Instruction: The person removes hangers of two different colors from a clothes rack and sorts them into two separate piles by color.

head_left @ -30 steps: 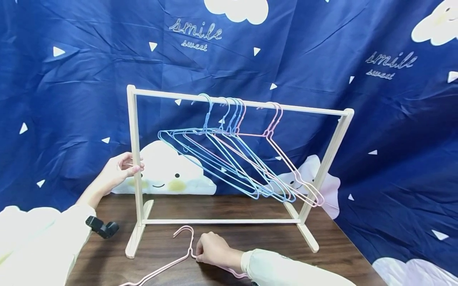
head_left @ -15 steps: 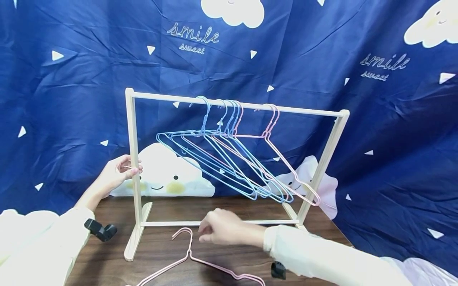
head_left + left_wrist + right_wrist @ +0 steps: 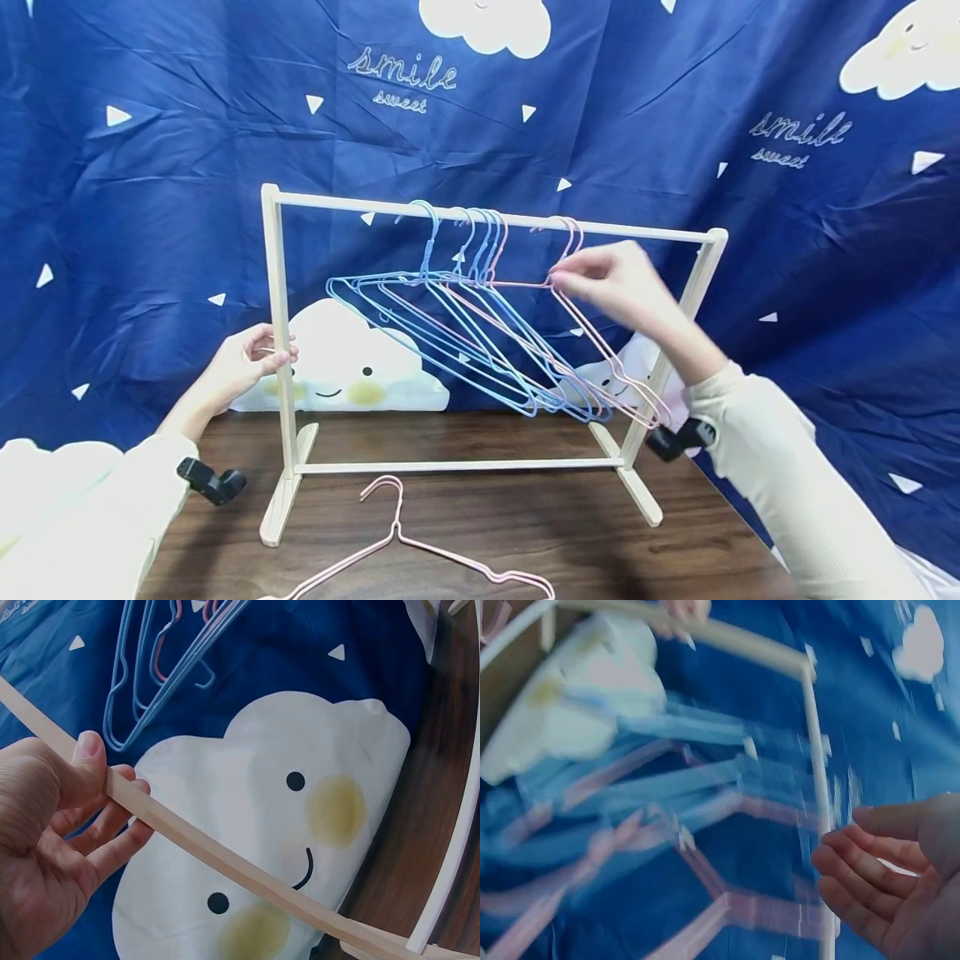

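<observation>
My left hand (image 3: pixel 251 362) grips the left post (image 3: pixel 202 851) of the white wooden rack, thumb on one side and fingers behind. Several blue hangers (image 3: pixel 480 350) and pink hangers (image 3: pixel 600 342) hang from the rack's top rail (image 3: pixel 637 231). My right hand (image 3: pixel 611 279) is raised at the necks of the right-hand pink pair. In the blurred right wrist view, the fingers of that hand (image 3: pixel 889 877) are loosely bent beside the rail, with nothing visible between them and the thumb. Another pink hanger (image 3: pixel 396 530) lies on the table, its hook toward the rack.
The rack stands on a dark wood table (image 3: pixel 480 508), its feet joined by a low crossbar (image 3: pixel 457 466). Behind it hangs a blue curtain (image 3: pixel 187 167) printed with clouds and triangles. The table's right edge slopes beside the right foot (image 3: pixel 639 496).
My right hand has let go of the pink hanger on the table, then risen rightward to the hanging pink pair. My left hand keeps its grip on the post.
</observation>
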Demonstrator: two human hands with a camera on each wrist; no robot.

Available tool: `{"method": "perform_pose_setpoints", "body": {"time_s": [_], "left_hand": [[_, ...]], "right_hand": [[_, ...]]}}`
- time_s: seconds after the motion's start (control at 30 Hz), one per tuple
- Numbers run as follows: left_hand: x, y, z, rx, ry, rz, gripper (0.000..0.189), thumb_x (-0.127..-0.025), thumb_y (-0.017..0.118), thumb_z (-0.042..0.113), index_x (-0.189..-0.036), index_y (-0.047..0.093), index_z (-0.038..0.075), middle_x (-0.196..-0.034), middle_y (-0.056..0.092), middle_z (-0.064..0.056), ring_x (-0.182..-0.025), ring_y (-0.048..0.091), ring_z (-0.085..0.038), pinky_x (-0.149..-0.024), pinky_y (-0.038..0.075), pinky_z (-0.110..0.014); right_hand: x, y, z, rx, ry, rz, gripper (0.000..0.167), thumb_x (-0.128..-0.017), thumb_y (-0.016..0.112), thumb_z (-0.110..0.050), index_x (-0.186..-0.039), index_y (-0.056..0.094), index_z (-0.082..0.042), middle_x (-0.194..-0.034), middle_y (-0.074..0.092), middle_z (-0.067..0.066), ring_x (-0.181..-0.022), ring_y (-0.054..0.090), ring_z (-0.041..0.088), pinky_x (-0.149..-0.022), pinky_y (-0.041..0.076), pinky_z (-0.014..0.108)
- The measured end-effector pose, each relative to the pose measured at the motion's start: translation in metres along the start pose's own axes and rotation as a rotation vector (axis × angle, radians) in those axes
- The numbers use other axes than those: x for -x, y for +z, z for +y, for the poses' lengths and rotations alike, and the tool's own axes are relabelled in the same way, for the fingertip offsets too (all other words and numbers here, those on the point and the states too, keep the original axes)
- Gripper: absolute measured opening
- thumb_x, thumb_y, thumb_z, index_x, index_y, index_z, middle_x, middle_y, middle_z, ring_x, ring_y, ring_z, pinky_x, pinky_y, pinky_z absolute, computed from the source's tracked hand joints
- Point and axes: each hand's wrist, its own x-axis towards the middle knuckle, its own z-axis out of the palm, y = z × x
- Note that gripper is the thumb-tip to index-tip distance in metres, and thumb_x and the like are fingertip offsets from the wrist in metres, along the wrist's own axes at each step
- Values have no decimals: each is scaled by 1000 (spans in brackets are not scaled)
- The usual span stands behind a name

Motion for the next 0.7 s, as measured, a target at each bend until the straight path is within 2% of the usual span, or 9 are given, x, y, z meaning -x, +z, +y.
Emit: {"method": "perform_pose_setpoints", "body": {"time_s": [0.1,0.17,0.27,0.5,0.7], "left_hand": [[0,-1,1,-2,-4,2,29,-96,64,-2,-122,55,-13,-93,73,20,-84,71,4,-75,54,-12],[0,-1,1,0,-4,4,30,-97,64,-2,-123,54,-14,-93,72,21,-84,71,4,-74,54,-13],[0,0,0,5,14,1,31,-96,64,-4,-122,53,-15,-93,73,20,-84,71,4,-75,54,-12],[-1,0,-1,3,29,-1,29,-96,65,-2,-121,56,-13,-95,75,16,-86,72,2,-77,53,-11],[1,0,4,-38,-3,1,30,-97,66,3,-122,57,-11,-95,73,20,-87,72,2,-77,53,-12]], "right_hand": [[-13,-21,20,-111,140,-4,27,-95,71,-14,-110,73,9,-79,77,-2,-69,67,-1,-67,55,17],[-20,-30,33,-164,216,-34,33,-96,70,-15,-115,70,12,-77,76,-7,-70,70,1,-67,58,20],[-31,-37,52,-208,304,-94,38,-98,68,-15,-123,65,14,-80,77,-6,-73,73,4,-69,60,22],[-45,-40,78,-306,377,-265,41,-100,63,-8,-132,56,17,-92,78,-4,-82,75,6,-75,60,23],[-54,-32,83,-278,406,-363,44,-98,66,-8,-134,56,15,-97,79,-1,-87,75,8,-80,60,25]]}}
